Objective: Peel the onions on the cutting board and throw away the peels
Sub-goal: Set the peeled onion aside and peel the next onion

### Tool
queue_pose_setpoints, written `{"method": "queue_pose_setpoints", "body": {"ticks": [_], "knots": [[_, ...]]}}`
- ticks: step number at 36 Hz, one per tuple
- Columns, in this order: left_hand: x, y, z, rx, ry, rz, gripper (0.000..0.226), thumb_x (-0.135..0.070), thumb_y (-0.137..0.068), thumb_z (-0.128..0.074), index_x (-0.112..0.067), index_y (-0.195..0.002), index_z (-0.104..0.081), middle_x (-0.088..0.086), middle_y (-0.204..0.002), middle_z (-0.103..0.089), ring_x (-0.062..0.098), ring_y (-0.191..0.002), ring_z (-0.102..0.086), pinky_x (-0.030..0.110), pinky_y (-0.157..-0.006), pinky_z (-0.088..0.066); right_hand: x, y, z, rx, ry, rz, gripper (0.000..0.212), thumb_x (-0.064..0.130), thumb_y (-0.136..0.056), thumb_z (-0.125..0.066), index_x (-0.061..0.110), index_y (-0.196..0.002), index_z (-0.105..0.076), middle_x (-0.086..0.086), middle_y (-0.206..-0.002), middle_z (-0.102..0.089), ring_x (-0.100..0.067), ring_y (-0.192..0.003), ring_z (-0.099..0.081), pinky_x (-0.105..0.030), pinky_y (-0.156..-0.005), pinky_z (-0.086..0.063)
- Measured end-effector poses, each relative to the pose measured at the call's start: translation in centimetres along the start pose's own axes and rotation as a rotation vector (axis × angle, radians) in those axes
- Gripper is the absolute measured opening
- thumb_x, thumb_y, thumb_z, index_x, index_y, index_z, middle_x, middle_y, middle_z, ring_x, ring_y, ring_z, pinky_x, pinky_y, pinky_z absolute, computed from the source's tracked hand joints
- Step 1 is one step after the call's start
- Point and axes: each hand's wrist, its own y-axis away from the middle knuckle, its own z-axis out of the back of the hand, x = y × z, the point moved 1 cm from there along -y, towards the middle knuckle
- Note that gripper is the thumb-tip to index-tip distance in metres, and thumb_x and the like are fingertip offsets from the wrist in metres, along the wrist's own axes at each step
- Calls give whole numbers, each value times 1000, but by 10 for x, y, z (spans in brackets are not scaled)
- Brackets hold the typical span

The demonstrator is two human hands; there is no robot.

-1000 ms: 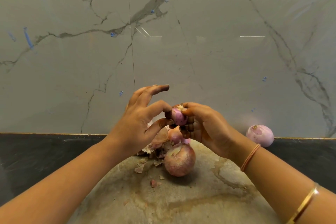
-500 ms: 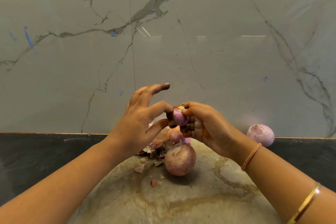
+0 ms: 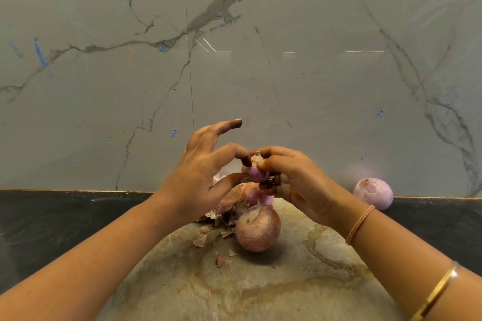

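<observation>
A small purple onion (image 3: pixel 257 173) is held in the air above the round stone cutting board (image 3: pixel 260 289). My right hand (image 3: pixel 294 180) grips it with curled fingers. My left hand (image 3: pixel 206 172) pinches its left side with thumb and forefinger, the other fingers spread upward. A larger unpeeled onion (image 3: pixel 258 228) lies on the board below. Behind it sit another pinkish onion (image 3: pixel 251 194) and a heap of dry peels (image 3: pixel 221 212), partly hidden by my left hand. Loose peel scraps (image 3: pixel 221 260) lie in front.
A peeled onion (image 3: pixel 373 193) rests on the dark countertop (image 3: pixel 52 221) at the right, against the marble wall (image 3: pixel 260 60). The board's near part is stained.
Both hands keep working at the small onion; my left forefinger has curled closer onto it. Nothing else has moved.
</observation>
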Motion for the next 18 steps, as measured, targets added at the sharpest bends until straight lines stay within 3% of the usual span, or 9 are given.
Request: {"method": "queue_pose_setpoints", "body": {"ticks": [5,9,14,18], "knots": [[1,0,-1,5,-14,-5,19,-45,-83,-44,-43,-100,-53,-15,-144,-27,13,-137,-17,35,-103,-21,1,0,0,2,-15,12,19,6,-94,-48,7,-104,-64,-24,-111,-61,-25,-92,-59,-27,-69,-54],[2,0,-1,13,-19,-1,19,-43,-84,-44,-41,-101,-53,-12,-145,-29,15,-138,-17,35,-104,-20,1,0,0,-10,-39,21,20,6,-94,-47,6,-101,-65,-26,-111,-60,-22,-87,-58,-24,-62,-51],[4,1,-2,26,-44,18,12,-37,-86,-52,-43,-96,-49,-17,-144,-26,7,-137,-12,33,-104,-17,0,-2,4,-88,-135,5,25,12,-93,-45,6,-102,-67,-15,-91,-62,-21,-76,-54,-28,-69,-47],[6,2,-3,46,-78,57,13,-32,-84,-52,-43,-91,-47,-9,-147,-29,8,-137,-10,35,-105,-17,1,-2,8,-139,-253,-31,24,13,-93,-43,10,-93,-67,-7,-74,-69,-16,-67,-53,-25,-64,-47]]}}
